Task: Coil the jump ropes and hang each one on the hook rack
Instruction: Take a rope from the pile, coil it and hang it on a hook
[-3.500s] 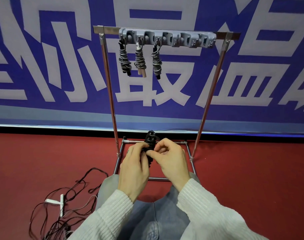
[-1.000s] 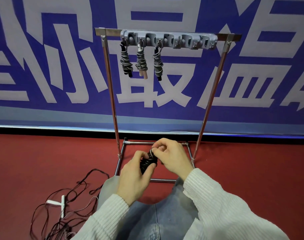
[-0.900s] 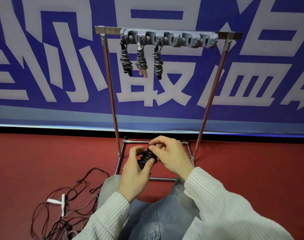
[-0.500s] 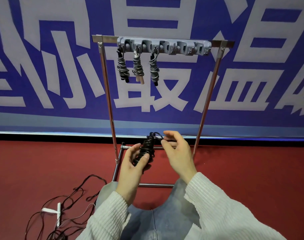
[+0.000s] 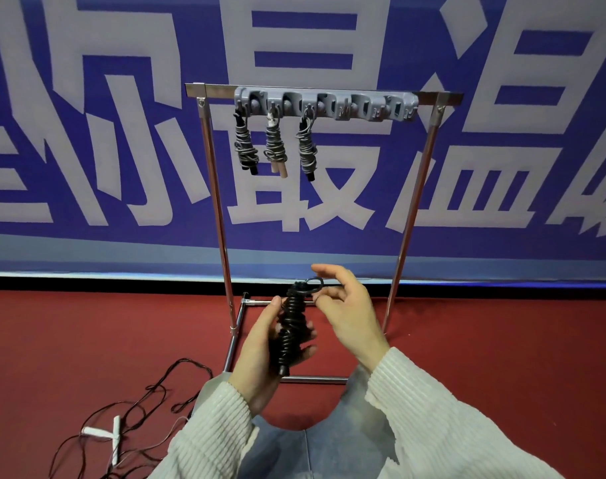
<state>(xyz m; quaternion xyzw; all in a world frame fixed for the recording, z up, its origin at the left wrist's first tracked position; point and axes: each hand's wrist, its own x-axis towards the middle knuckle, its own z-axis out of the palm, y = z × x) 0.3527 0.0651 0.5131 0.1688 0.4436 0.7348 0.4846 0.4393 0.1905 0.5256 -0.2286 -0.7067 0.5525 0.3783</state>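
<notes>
The left hand (image 5: 260,357) grips a black coiled jump rope (image 5: 292,328) at lower centre of the frame, its long axis near upright and tilted slightly right, loop end up, handle end down. The right hand (image 5: 349,312) pinches the top loop (image 5: 311,283), other fingers spread. Since half a second ago the bundle has stood more upright. Three coiled ropes (image 5: 273,146) hang on the hook rack (image 5: 329,103), upper centre.

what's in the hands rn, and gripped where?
Left hand grips the coiled black jump rope around the lower half of the bundle. Right hand pinches the small loop at its top.
</notes>
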